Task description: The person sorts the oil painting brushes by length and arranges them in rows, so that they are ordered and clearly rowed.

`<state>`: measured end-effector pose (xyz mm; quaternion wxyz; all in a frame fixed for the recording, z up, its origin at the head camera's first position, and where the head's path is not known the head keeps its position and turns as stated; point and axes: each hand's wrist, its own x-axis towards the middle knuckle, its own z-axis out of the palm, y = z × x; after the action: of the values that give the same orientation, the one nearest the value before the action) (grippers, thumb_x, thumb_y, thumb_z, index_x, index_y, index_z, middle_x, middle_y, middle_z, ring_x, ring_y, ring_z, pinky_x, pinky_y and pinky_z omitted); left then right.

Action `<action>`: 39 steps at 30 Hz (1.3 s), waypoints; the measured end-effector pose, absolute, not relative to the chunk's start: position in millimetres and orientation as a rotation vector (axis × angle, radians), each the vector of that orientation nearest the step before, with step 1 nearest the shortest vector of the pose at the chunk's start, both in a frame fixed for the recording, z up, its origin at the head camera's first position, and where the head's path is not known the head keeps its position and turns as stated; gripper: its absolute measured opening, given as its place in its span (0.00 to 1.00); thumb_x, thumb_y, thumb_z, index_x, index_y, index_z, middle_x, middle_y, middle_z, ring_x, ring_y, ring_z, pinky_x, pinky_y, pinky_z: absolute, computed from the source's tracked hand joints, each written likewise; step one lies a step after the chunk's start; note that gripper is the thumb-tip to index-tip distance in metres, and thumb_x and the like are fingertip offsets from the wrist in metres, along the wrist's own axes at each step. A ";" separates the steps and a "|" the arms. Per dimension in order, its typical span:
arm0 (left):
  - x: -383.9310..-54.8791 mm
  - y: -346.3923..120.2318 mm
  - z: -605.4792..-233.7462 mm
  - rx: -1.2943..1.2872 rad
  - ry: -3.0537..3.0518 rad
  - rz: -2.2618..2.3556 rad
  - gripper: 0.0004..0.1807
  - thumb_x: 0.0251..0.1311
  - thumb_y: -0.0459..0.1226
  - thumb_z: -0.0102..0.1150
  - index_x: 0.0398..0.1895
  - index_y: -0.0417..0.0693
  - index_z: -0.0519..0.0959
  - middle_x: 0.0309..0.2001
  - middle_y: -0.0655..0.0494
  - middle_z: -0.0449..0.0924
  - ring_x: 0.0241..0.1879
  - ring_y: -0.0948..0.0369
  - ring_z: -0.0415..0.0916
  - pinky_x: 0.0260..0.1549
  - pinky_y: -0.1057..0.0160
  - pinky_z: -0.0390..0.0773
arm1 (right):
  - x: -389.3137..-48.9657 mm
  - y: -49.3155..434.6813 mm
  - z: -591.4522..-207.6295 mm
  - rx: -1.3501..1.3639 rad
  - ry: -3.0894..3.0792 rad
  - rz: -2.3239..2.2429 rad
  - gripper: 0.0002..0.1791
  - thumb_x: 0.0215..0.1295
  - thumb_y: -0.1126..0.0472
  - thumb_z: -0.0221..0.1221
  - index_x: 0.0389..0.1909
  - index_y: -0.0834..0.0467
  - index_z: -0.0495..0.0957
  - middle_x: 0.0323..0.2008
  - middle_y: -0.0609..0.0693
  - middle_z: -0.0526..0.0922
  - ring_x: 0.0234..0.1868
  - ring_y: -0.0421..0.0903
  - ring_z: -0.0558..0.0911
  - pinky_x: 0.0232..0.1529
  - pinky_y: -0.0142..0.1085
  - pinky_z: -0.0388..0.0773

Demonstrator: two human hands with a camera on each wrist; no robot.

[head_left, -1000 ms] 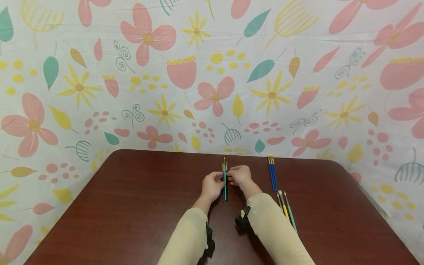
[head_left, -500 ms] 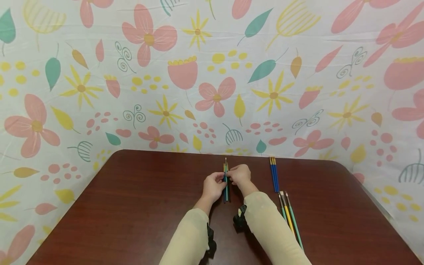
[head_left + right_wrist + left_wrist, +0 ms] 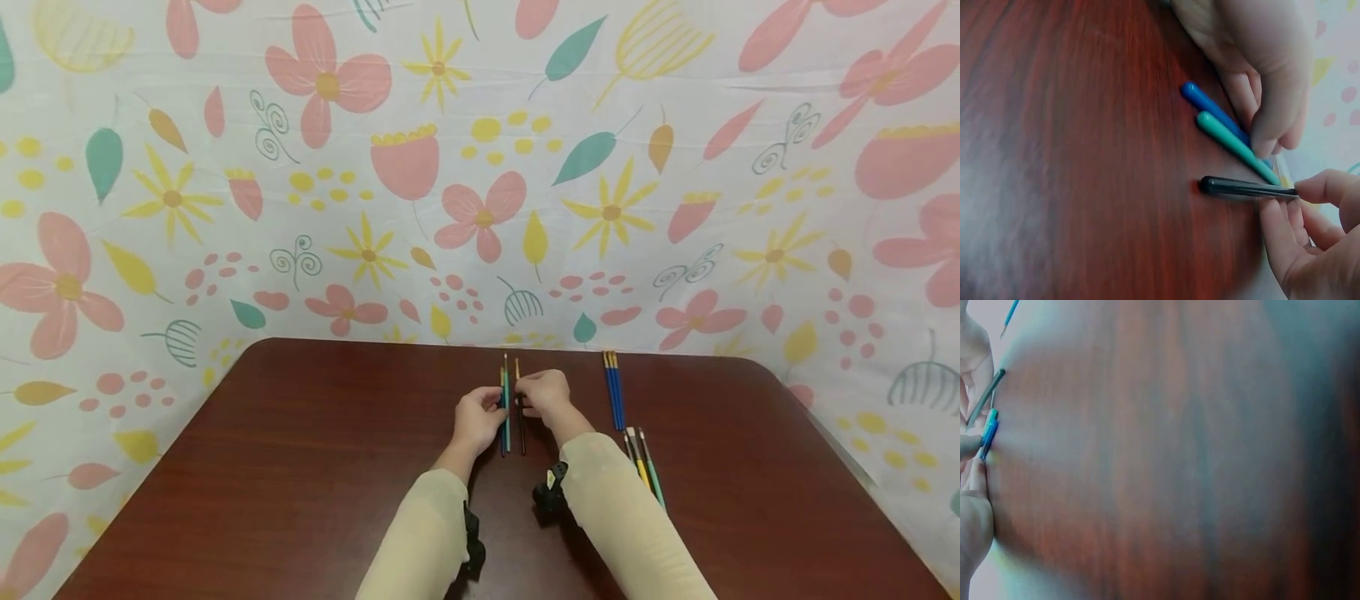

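Note:
My left hand (image 3: pixel 477 418) pinches a green paintbrush (image 3: pixel 507 435) and a blue paintbrush (image 3: pixel 1205 100) side by side near the table's far edge. In the right wrist view its thumb lies over their handles. Just to the right, my right hand (image 3: pixel 546 395) holds a black-handled paintbrush (image 3: pixel 1235 187) between thumb and fingers, with a small gap from the green one. All these brushes point bristles away from me. The left wrist view shows the handle ends of the blue brush (image 3: pixel 989 436) and the dark brush (image 3: pixel 986 397) at its left edge.
Several blue paintbrushes (image 3: pixel 614 392) lie together at the far right of the brown table (image 3: pixel 315 467). Nearer, a group with yellow (image 3: pixel 642 472) and green (image 3: pixel 654 479) handles lies partly behind the right sleeve. A flowered cloth (image 3: pixel 480 167) hangs behind the table.
The black paintbrush has moved right with my right hand, away from the green and blue ones it lay against. My left hand has hardly moved.

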<state>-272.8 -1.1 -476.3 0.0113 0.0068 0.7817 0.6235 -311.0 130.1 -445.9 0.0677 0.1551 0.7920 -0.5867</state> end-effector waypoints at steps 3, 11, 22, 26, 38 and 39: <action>-273.4 -1.5 -477.1 0.025 2.453 1.940 0.19 0.59 0.27 0.58 0.55 0.37 0.76 0.55 0.41 0.77 0.58 0.49 0.74 0.55 0.57 0.78 | -309.5 136.2 -446.5 0.450 2.330 -1.801 0.17 0.63 0.62 0.56 0.50 0.66 0.78 0.49 0.63 0.79 0.39 0.50 0.83 0.32 0.37 0.86; -272.7 -0.3 -477.9 -0.015 2.416 1.953 0.20 0.59 0.29 0.60 0.56 0.39 0.76 0.56 0.42 0.76 0.59 0.50 0.73 0.56 0.57 0.78 | -301.6 157.1 -445.2 0.441 2.247 -1.862 0.21 0.66 0.62 0.53 0.58 0.65 0.72 0.54 0.63 0.75 0.38 0.47 0.83 0.34 0.34 0.85; -272.9 -0.1 -477.5 -0.028 2.430 1.921 0.21 0.58 0.30 0.61 0.57 0.40 0.75 0.57 0.43 0.76 0.59 0.50 0.74 0.55 0.57 0.78 | -294.0 181.1 -434.4 0.374 2.164 -1.896 0.26 0.69 0.62 0.48 0.65 0.68 0.63 0.59 0.66 0.71 0.41 0.44 0.81 0.38 0.34 0.85; -272.3 0.1 -476.7 -0.025 2.429 1.928 0.21 0.58 0.29 0.60 0.56 0.40 0.75 0.56 0.42 0.76 0.58 0.50 0.74 0.54 0.57 0.79 | -292.4 185.1 -432.1 0.349 2.131 -1.930 0.25 0.68 0.66 0.48 0.65 0.69 0.63 0.51 0.65 0.75 0.35 0.42 0.80 0.33 0.31 0.83; -271.7 0.7 -478.4 -0.030 2.433 1.925 0.20 0.59 0.30 0.60 0.57 0.40 0.75 0.56 0.43 0.76 0.58 0.50 0.74 0.55 0.57 0.79 | -286.4 196.0 -427.4 0.407 2.047 -2.024 0.25 0.71 0.67 0.44 0.67 0.68 0.60 0.56 0.64 0.69 0.36 0.41 0.75 0.30 0.25 0.81; -271.7 0.7 -478.3 -0.029 2.435 1.928 0.20 0.59 0.30 0.60 0.56 0.40 0.75 0.56 0.43 0.76 0.58 0.50 0.74 0.55 0.57 0.79 | -285.4 198.3 -426.4 0.419 2.042 -2.038 0.24 0.71 0.67 0.45 0.67 0.68 0.61 0.53 0.62 0.71 0.35 0.41 0.75 0.29 0.25 0.81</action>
<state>-271.7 0.7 -478.3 0.0179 -0.0092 0.7837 0.6208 -285.4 198.3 -426.4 0.1127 0.1429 0.6960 -0.6946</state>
